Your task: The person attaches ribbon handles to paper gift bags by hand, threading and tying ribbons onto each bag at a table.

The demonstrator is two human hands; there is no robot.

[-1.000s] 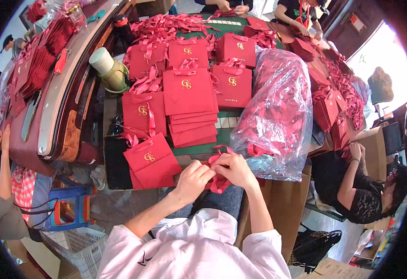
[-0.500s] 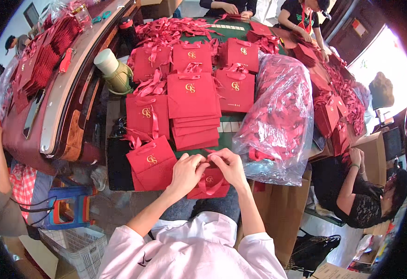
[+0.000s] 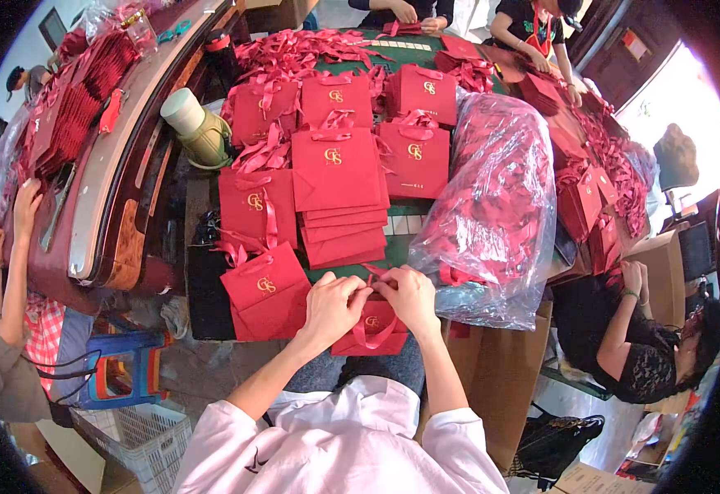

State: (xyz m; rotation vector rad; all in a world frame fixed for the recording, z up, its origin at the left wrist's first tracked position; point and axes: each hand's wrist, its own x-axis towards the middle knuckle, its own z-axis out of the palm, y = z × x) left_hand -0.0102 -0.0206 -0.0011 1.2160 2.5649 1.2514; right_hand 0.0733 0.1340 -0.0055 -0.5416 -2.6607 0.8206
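A small red paper gift bag [image 3: 379,318] with gold print rests at the table's near edge, just over my lap. My left hand [image 3: 334,307] and my right hand [image 3: 409,299] meet above its top edge, fingertips pinched on a red ribbon [image 3: 371,285] there. Another ribbon loop hangs down the bag's front. Exactly how the ribbon runs between the fingers is hidden. Left of my hands lie red bags [image 3: 266,288] overlapping each other. Straight ahead is a fanned stack of red bags [image 3: 339,177].
A clear plastic sack [image 3: 492,210] full of red ribbons lies to the right. On the left stand a green thermos [image 3: 198,128] and a blue stool [image 3: 125,370]. Loose ribbons [image 3: 306,53] are heaped at the back. Co-workers sit around, one at right [image 3: 648,346].
My hands stay pinched at the bag's top, with fingers shifted slightly. On the left, a co-worker's arm has moved in further. The view has shifted a little.
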